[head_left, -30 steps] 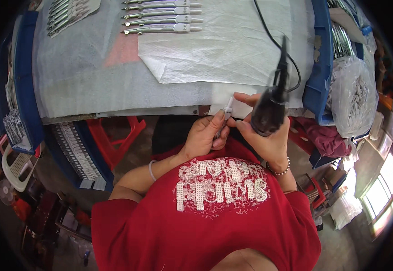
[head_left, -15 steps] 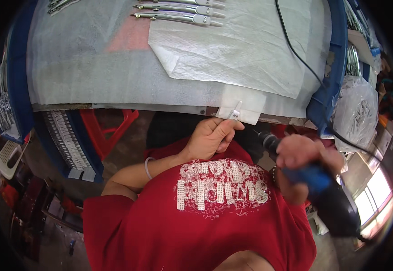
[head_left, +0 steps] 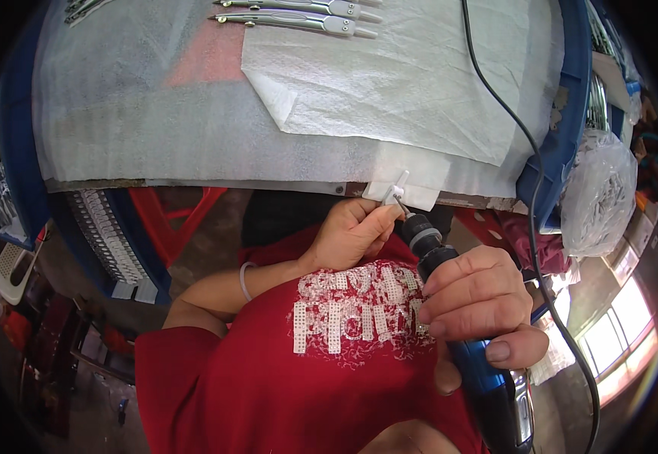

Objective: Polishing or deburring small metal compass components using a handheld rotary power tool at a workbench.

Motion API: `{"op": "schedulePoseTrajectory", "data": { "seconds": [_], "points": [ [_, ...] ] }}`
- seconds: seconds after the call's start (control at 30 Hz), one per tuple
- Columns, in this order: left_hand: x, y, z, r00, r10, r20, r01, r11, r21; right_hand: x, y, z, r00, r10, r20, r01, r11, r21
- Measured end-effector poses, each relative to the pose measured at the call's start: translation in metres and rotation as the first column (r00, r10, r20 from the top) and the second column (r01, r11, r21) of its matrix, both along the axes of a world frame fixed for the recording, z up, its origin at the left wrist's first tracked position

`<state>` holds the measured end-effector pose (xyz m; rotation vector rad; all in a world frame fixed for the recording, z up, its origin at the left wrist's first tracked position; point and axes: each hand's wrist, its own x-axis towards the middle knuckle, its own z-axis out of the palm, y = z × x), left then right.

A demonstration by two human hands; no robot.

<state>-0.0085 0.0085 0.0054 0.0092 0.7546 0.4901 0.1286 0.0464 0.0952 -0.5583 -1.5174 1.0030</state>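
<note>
Left hand: pinching a compass, frame centre
Right hand: wrapped round an electric screwdriver, lower right
Red shirt: pale studded lettering, lower centre

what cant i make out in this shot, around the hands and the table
Head view:
Held compass: the rest is hidden by the left hand.
Power tool: back end cut off by the lower edge.
Its tip: too small to tell what it touches.
Metal pieces at top left: cut off by the upper edge.
Plastic bag: contents blurred by cloudy plastic.
</note>
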Motion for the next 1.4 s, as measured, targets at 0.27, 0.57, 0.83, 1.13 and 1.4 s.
{"op": "schedulePoseTrajectory", "data": {
  "seconds": [0.27,0.57,0.83,1.13,1.4],
  "points": [
    [-0.001,-0.001,-0.002,1.0,-0.01,-0.02,0.01,1.0,-0.006,-0.005,0.002,0.002,1.0,-0.012,0.01,0.012,1.0,-0.002],
    [0.003,-0.009,-0.01,0.999,0.031,-0.006,-0.031,0.999,0.037,-0.013,0.006,0.004,0.998,-0.03,0.052,0.032,0.999,-0.037],
    [0.003,-0.014,-0.014,0.996,0.003,-0.087,0.014,0.982,0.186,-0.017,0.011,-0.004,1.0,0.006,0.018,-0.005,1.0,-0.018],
    [0.004,-0.007,-0.008,0.988,0.002,-0.154,0.027,0.982,0.189,-0.015,0.01,0.001,0.999,-0.004,0.033,0.005,0.999,-0.043],
    [0.003,-0.007,-0.008,0.996,0.026,-0.082,-0.012,0.986,0.167,-0.009,0.001,0.004,0.998,-0.032,0.061,0.033,0.999,-0.02]
  ]
}}
